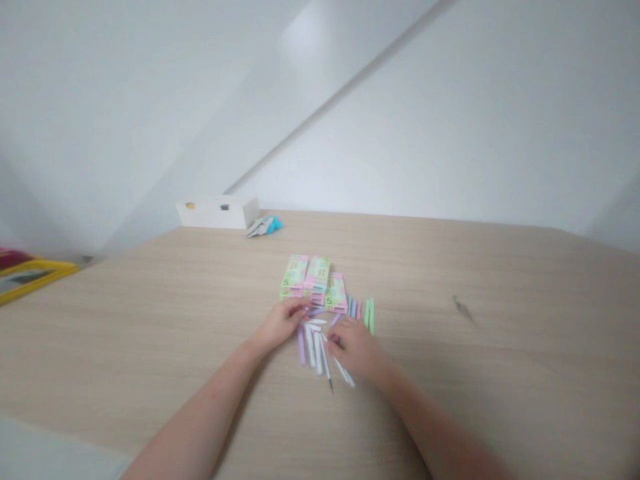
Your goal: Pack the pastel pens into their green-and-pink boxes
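Several slim white pens (pixel 318 353) lie fanned out on the table between my hands, one with a dark pointed tip toward me. My left hand (pixel 284 325) is closed at the left of the pile, fingertips by a white pen (pixel 316 322); what they pinch is hard to see. My right hand (pixel 356 347) has its fingers curled around the upper end of a white pen, its lower part (pixel 345 375) sticking out below. A purple pen (pixel 301 345) lies beside my left hand. Light green pens (pixel 369 313) lie past my right hand.
Stacked pink-and-green cartons (pixel 295 273) marked 5 stand just beyond my hands, with another carton (pixel 336 293) at their right. Farther back are a white box (pixel 215 213) and grey-blue gloves (pixel 265 227). A small dark item (pixel 463 309) lies right; a yellow-rimmed tray (pixel 40 277) is far left.
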A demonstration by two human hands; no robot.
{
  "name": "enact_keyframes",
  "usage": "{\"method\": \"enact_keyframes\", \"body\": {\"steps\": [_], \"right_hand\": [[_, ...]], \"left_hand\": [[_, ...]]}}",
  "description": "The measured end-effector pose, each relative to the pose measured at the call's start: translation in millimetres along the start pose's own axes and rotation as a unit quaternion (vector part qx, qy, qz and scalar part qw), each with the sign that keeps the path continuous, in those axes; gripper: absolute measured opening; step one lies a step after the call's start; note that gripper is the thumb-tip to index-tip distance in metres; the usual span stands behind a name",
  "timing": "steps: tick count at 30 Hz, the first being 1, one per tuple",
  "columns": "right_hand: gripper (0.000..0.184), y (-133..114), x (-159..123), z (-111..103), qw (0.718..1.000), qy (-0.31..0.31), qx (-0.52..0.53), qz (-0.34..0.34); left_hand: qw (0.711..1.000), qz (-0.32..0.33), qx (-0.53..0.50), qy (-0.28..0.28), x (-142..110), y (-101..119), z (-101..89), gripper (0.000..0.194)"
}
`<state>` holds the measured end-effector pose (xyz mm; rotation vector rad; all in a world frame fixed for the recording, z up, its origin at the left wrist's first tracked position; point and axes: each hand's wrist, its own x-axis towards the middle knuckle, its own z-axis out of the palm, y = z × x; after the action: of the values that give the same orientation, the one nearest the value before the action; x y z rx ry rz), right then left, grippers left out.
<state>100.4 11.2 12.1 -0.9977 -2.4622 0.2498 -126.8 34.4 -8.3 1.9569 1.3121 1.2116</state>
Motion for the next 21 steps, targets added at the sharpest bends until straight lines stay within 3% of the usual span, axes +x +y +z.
{"method": "enact_keyframes", "body": {"steps": [10, 21], "right_hand": [[0.012, -1.0, -2.1, 0.7, 0.998, -0.03, 0.034, -0.051], [0.01, -0.4, -1.1, 0.7, 0.998, -0.031, 0.035, -0.047]], "left_hand": [[0.999, -0.022, -0.021, 0.013, 0.5, -1.1, 2.4, 0.021], [0.998, -0.031, -0.049, -0.005, -0.6, 6.9, 1.9, 0.023]]}}
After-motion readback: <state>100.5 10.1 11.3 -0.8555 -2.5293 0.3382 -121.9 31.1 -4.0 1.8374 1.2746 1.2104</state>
